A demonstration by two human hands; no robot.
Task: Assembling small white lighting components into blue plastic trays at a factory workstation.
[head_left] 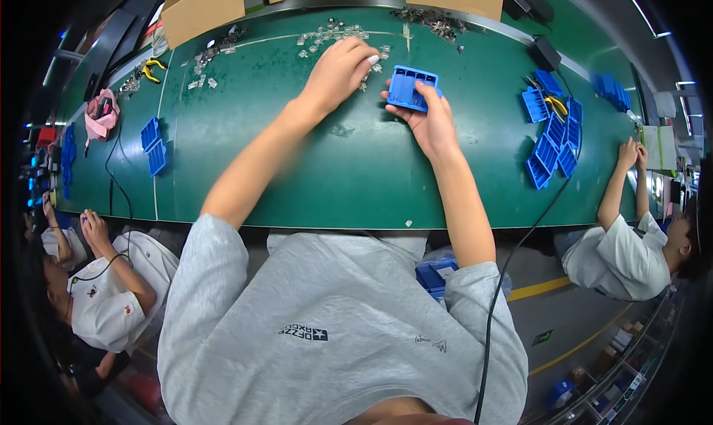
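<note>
My right hand (432, 124) grips a small blue plastic case (405, 89) with ribbed compartments, thumb over its top edge and fingers beneath. The case is held just above the green table (342, 180). To its left, my left hand (340, 72) reaches over the table with fingers curled and pressed together. Something whitish shows at its fingertips, too small to name. Close beyond that hand lie many small clear plastic pieces (327, 35), scattered loosely. A few more clear pieces lie between the hand and the case.
Dark small metal parts (438, 24) are heaped at the back. Several blue cases (549, 139) lie at right with yellow-handled pliers (555, 105) and a black cable. Two blue cases (154, 144) and a pink pouch (102, 115) lie at left. Cardboard boxes (204, 13) stand behind. People sit on both sides.
</note>
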